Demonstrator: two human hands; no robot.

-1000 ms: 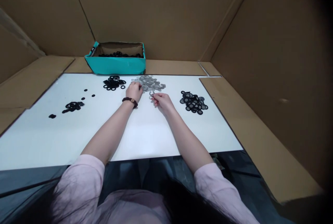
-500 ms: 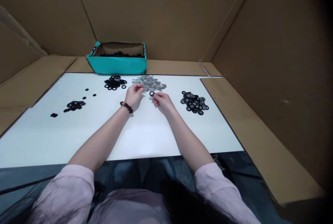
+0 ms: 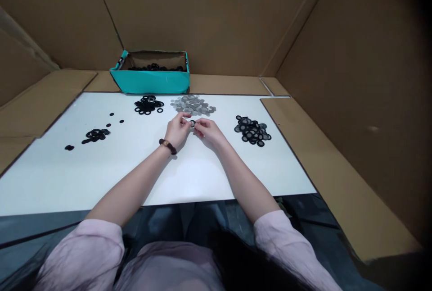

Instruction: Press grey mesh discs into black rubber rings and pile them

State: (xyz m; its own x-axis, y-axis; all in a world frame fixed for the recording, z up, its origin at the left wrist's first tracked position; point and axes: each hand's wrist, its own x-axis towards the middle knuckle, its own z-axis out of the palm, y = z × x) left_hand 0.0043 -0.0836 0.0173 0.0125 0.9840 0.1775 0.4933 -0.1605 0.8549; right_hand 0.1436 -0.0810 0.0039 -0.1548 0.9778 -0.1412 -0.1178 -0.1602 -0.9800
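Between the fingertips of both hands is a small black ring (image 3: 192, 123) with a pale grey disc showing in its opening. My right hand (image 3: 209, 132) pinches the ring from the right. On the other side, my left hand (image 3: 177, 129), with a beaded bracelet at the wrist, presses its thumb and finger at the disc; the exact grip is partly hidden. Just beyond the hands lies a heap of grey discs (image 3: 194, 104). A pile of black rings (image 3: 147, 105) is to its left. On the right sits a pile of black rings with grey centres (image 3: 252, 131).
A turquoise box (image 3: 151, 83) holding black rings stands at the back edge of the white table (image 3: 189, 178). Farther left are a small heap of black pieces (image 3: 96, 135) and several loose black bits. Cardboard walls (image 3: 222, 20) enclose the table.
My left hand has moved from the edge of the grey disc heap toward me, meeting my right hand. The ring has shifted slightly left and now shows a grey centre.
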